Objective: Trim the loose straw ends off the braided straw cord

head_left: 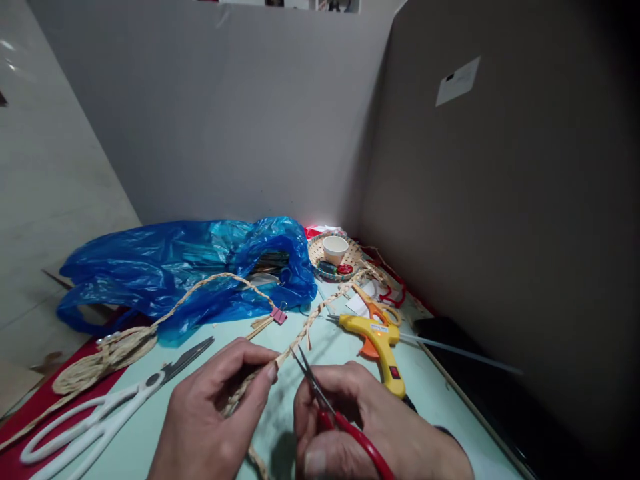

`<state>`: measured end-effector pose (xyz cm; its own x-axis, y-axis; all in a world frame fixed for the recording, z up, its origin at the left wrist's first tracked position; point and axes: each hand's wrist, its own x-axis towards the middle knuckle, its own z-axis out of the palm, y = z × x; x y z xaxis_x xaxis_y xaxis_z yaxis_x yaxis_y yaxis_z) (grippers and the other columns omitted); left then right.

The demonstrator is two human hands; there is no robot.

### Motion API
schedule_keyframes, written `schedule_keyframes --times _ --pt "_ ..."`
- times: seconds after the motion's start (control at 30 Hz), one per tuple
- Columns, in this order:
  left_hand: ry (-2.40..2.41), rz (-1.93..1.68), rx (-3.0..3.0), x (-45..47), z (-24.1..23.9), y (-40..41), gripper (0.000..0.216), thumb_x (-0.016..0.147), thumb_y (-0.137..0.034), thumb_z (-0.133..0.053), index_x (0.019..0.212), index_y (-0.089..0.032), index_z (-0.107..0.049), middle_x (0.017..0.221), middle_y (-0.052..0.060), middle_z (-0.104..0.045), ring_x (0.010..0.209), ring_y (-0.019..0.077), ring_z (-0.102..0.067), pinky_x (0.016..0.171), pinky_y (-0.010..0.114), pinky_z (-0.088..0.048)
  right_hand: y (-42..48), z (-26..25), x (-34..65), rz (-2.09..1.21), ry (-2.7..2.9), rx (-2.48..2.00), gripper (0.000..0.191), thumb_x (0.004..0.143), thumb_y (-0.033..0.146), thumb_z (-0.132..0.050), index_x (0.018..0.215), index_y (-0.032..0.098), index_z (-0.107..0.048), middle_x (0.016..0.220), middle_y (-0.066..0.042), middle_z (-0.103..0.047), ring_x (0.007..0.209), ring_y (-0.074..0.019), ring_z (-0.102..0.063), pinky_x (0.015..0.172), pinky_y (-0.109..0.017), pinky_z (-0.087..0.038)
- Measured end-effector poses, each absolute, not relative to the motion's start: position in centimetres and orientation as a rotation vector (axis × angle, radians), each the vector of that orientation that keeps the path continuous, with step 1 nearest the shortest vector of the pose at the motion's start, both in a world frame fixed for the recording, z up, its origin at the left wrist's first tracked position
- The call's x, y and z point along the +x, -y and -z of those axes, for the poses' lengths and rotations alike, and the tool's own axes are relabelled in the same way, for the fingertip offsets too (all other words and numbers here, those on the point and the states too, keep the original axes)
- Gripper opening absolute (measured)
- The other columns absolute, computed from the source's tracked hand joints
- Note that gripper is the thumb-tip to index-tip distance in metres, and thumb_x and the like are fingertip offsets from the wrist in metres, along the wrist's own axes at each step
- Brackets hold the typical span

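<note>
My left hand (215,417) pinches a braided straw cord (320,312) between thumb and fingers, low in the view. My right hand (370,427) grips small red-handled scissors (333,413), whose blades point up toward the braid right beside my left thumb. The braid runs away from my hands toward the back right of the pale green table (330,350).
Large white scissors (105,410) lie at the left. A yellow glue gun (383,343) and orange scissors (375,310) lie at the right. A blue plastic bag (180,267), a second braid with a pink clip (279,315) and a woven tray with a cup (335,250) lie behind. Grey partition walls stand behind and right.
</note>
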<state>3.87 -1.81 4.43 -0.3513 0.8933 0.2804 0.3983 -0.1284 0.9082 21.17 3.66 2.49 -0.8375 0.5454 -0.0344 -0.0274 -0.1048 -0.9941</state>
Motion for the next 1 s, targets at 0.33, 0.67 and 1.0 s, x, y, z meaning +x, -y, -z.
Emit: schedule_keyframes --times 0.33,0.67,1.0 --pt "-1.563 -1.436 1.108 4.5 -4.5 2.1 0.016 0.069 -0.037 -0.076 0.068 -0.023 -0.069 0.057 -0.004 -0.059 0.051 0.0123 -0.048 0.046 0.018 -0.038 -3.9 -2.0 21.2 -2.034 1.892 -0.517 0.044 0.067 0.049 -0.081 0.08 0.014 -0.059 0.072 0.0 -0.057 0.063 -0.0092 -0.049 0.062 -0.02 -0.041" --pt "-1.351 -1.3 0.902 4.1 -2.9 1.9 0.023 0.068 -0.04 -0.081 0.079 -0.022 -0.072 0.065 -0.001 -0.067 0.053 0.0112 -0.051 0.048 0.018 -0.042 -3.5 -2.0 20.9 -2.083 1.703 -0.57 0.033 0.072 0.041 -0.079 0.079 0.013 -0.064 0.071 0.0 -0.059 0.06 -0.0077 -0.052 0.061 -0.019 -0.045" --pt "-1.34 -1.326 0.866 4.0 -3.0 1.9 0.025 0.069 -0.038 -0.081 0.087 -0.022 -0.074 0.076 0.0 -0.07 0.064 0.0144 -0.06 0.054 0.019 -0.046 -3.9 -2.2 21.3 -2.208 1.628 -0.569 0.03 0.079 0.039 -0.073 0.081 0.013 -0.06 0.075 -0.004 -0.065 0.05 -0.0039 -0.054 0.044 -0.01 -0.043"
